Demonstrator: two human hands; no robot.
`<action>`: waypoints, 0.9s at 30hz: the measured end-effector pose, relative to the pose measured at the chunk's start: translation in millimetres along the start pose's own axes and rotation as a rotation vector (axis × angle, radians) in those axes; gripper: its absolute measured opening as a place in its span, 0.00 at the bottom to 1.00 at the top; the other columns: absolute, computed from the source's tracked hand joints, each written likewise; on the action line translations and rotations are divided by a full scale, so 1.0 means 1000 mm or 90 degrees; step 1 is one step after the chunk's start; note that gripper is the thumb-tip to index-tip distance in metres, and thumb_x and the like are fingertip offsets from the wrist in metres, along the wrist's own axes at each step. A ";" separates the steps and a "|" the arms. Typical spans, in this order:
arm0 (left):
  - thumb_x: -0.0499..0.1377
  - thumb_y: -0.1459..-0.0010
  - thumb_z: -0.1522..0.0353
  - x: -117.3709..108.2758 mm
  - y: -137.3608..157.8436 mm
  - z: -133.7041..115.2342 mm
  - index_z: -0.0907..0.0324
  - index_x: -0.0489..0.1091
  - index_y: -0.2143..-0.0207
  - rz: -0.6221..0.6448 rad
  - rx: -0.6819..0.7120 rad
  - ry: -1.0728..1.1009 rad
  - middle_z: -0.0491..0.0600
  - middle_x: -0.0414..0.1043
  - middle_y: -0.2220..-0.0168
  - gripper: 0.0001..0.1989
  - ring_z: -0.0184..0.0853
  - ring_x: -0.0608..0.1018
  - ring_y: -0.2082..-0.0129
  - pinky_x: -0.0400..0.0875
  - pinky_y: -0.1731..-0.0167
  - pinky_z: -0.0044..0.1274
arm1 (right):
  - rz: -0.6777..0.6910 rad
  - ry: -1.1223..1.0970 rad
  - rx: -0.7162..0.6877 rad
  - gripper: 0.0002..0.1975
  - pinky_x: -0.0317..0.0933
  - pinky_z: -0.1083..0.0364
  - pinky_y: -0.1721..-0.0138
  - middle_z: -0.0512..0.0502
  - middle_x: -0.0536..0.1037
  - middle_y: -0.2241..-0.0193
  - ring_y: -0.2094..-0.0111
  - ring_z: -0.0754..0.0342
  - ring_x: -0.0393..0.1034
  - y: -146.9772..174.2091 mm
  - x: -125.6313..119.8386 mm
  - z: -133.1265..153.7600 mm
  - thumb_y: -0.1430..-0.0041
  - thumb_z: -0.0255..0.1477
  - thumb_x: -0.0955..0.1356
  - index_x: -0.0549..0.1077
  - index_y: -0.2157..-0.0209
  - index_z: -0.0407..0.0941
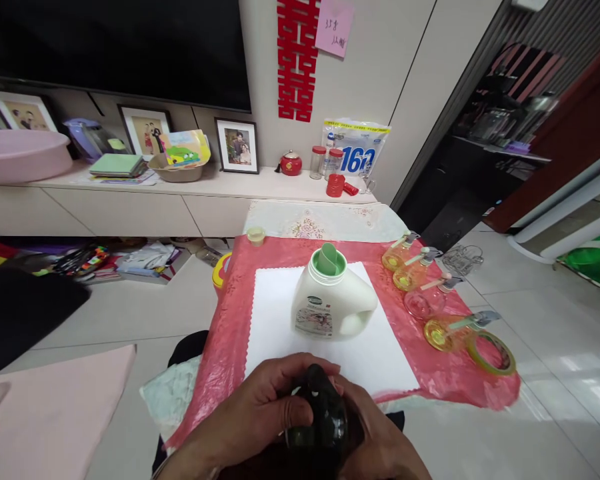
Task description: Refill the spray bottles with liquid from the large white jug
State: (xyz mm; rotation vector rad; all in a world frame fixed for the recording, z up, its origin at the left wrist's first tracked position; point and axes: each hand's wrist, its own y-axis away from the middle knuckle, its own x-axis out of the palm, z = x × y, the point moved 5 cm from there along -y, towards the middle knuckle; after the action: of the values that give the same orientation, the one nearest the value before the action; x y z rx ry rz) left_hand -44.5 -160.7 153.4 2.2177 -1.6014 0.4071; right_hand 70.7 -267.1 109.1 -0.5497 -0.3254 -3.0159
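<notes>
Close to my body, my left hand (260, 400) and my right hand (380, 437) are both closed around a dark glossy rounded object (333, 420). My left thumb presses on its near side, and my right fingers wrap its right side. Its lower part is in shadow, so I cannot tell its kind. Beyond my hands, a white detergent jug (313, 303) stands upright and uncapped on a white sheet (273, 320). A green pouring spout (330, 260) shows in its mouth, and its handle points right. Neither hand touches the jug.
Several clear pump bottles (437, 333) with yellow and pink liquid line the right side of the red-covered table (225, 347), beside a tape roll (505, 363). A small translucent cup (255, 235) stands at the far left corner. A TV cabinet (145, 213) lies beyond.
</notes>
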 end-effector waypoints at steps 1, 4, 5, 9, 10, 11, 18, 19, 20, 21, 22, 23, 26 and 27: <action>0.75 0.49 0.58 0.000 -0.002 0.002 0.53 0.77 0.50 -0.024 -0.005 0.010 0.47 0.80 0.57 0.25 0.37 0.80 0.56 0.73 0.56 0.25 | 0.006 -0.024 -0.019 0.46 0.66 0.55 0.48 0.47 0.72 0.49 0.48 0.44 0.68 -0.003 -0.001 0.001 0.67 0.32 0.82 0.72 0.41 0.46; 0.79 0.59 0.60 0.001 -0.005 0.003 0.55 0.76 0.56 -0.091 -0.004 0.007 0.44 0.78 0.61 0.28 0.34 0.78 0.61 0.71 0.61 0.21 | -0.006 -0.019 -0.056 0.51 0.62 0.52 0.42 0.45 0.71 0.46 0.43 0.43 0.66 -0.005 -0.008 -0.003 0.68 0.31 0.83 0.70 0.37 0.46; 0.79 0.59 0.59 0.001 -0.004 0.002 0.55 0.76 0.56 -0.101 0.002 -0.011 0.44 0.77 0.61 0.28 0.34 0.77 0.61 0.72 0.61 0.21 | -0.010 -0.015 -0.061 0.53 0.62 0.52 0.41 0.45 0.70 0.45 0.42 0.43 0.65 -0.005 -0.009 -0.005 0.68 0.31 0.84 0.69 0.37 0.46; 0.70 0.43 0.56 -0.002 0.003 -0.006 0.52 0.74 0.45 -0.052 0.036 -0.127 0.49 0.77 0.51 0.25 0.40 0.77 0.52 0.73 0.49 0.28 | 0.010 -0.043 -0.064 0.56 0.63 0.54 0.44 0.44 0.70 0.46 0.44 0.44 0.66 -0.004 -0.009 -0.006 0.68 0.30 0.84 0.66 0.34 0.47; 0.66 0.38 0.57 -0.003 0.006 -0.008 0.52 0.73 0.43 -0.032 0.038 -0.160 0.51 0.77 0.48 0.23 0.41 0.77 0.49 0.72 0.46 0.30 | 0.016 -0.046 -0.062 0.55 0.64 0.55 0.45 0.45 0.70 0.47 0.45 0.44 0.67 -0.004 -0.009 -0.005 0.68 0.31 0.84 0.67 0.35 0.46; 0.63 0.35 0.58 -0.005 0.009 -0.009 0.52 0.73 0.42 -0.017 0.035 -0.191 0.52 0.77 0.47 0.21 0.41 0.77 0.48 0.71 0.44 0.31 | 0.020 -0.045 -0.063 0.54 0.63 0.55 0.45 0.45 0.71 0.47 0.45 0.45 0.66 -0.005 -0.008 -0.003 0.67 0.31 0.85 0.68 0.36 0.46; 0.69 0.41 0.61 -0.006 0.005 -0.016 0.53 0.79 0.53 -0.099 0.051 -0.207 0.48 0.79 0.57 0.14 0.39 0.78 0.56 0.73 0.56 0.25 | -0.024 0.017 -0.072 0.54 0.64 0.52 0.45 0.42 0.70 0.46 0.44 0.42 0.65 -0.007 -0.010 0.002 0.68 0.37 0.84 0.68 0.37 0.45; 0.71 0.44 0.60 -0.005 0.004 -0.016 0.54 0.79 0.56 -0.120 0.065 -0.194 0.47 0.77 0.60 0.15 0.38 0.77 0.59 0.73 0.59 0.24 | -0.032 0.026 -0.067 0.55 0.65 0.51 0.45 0.42 0.69 0.45 0.43 0.41 0.65 -0.007 -0.010 0.001 0.68 0.39 0.84 0.67 0.36 0.45; 0.72 0.47 0.59 -0.003 0.003 -0.016 0.55 0.79 0.58 -0.137 0.079 -0.181 0.46 0.76 0.62 0.16 0.37 0.76 0.61 0.72 0.61 0.23 | -0.036 0.034 -0.063 0.56 0.65 0.50 0.45 0.41 0.69 0.44 0.43 0.41 0.65 -0.006 -0.011 0.000 0.67 0.40 0.84 0.66 0.35 0.45; 0.74 0.49 0.58 -0.001 0.002 -0.015 0.55 0.78 0.60 -0.152 0.094 -0.170 0.45 0.74 0.63 0.17 0.35 0.75 0.63 0.71 0.63 0.22 | -0.040 0.042 -0.064 0.57 0.64 0.49 0.44 0.40 0.68 0.44 0.43 0.40 0.65 -0.005 -0.011 0.000 0.67 0.41 0.84 0.65 0.35 0.45; 0.74 0.50 0.56 0.000 0.001 -0.014 0.56 0.77 0.62 -0.164 0.107 -0.160 0.45 0.73 0.64 0.18 0.34 0.74 0.64 0.71 0.64 0.21 | -0.045 0.050 -0.068 0.57 0.63 0.48 0.42 0.40 0.68 0.43 0.43 0.40 0.65 -0.005 -0.011 0.000 0.67 0.42 0.84 0.65 0.35 0.45; 0.74 0.51 0.55 0.001 0.000 -0.013 0.56 0.77 0.63 -0.175 0.118 -0.152 0.45 0.72 0.64 0.19 0.34 0.73 0.64 0.70 0.65 0.21 | -0.053 0.057 -0.074 0.57 0.62 0.47 0.41 0.40 0.67 0.42 0.42 0.40 0.64 -0.004 -0.012 0.000 0.67 0.42 0.84 0.65 0.35 0.45; 0.75 0.53 0.54 0.002 -0.002 -0.013 0.56 0.76 0.63 -0.208 0.158 -0.143 0.45 0.69 0.63 0.21 0.33 0.72 0.64 0.70 0.66 0.20 | -0.082 0.067 -0.080 0.58 0.59 0.47 0.38 0.40 0.64 0.39 0.39 0.39 0.61 -0.004 -0.015 -0.002 0.66 0.41 0.84 0.63 0.33 0.46; 0.75 0.52 0.54 0.002 -0.002 -0.014 0.55 0.77 0.62 -0.211 0.172 -0.151 0.45 0.68 0.62 0.21 0.33 0.72 0.64 0.70 0.65 0.20 | -0.081 0.060 -0.079 0.58 0.59 0.47 0.38 0.40 0.63 0.38 0.39 0.39 0.60 -0.004 -0.015 -0.002 0.65 0.40 0.84 0.62 0.32 0.47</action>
State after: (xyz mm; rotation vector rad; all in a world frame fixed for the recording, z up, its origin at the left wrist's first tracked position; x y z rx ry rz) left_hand -41.8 -155.5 166.8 2.7693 -1.3074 0.2879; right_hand 83.9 -263.5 101.0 -0.4079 -0.1748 -3.1895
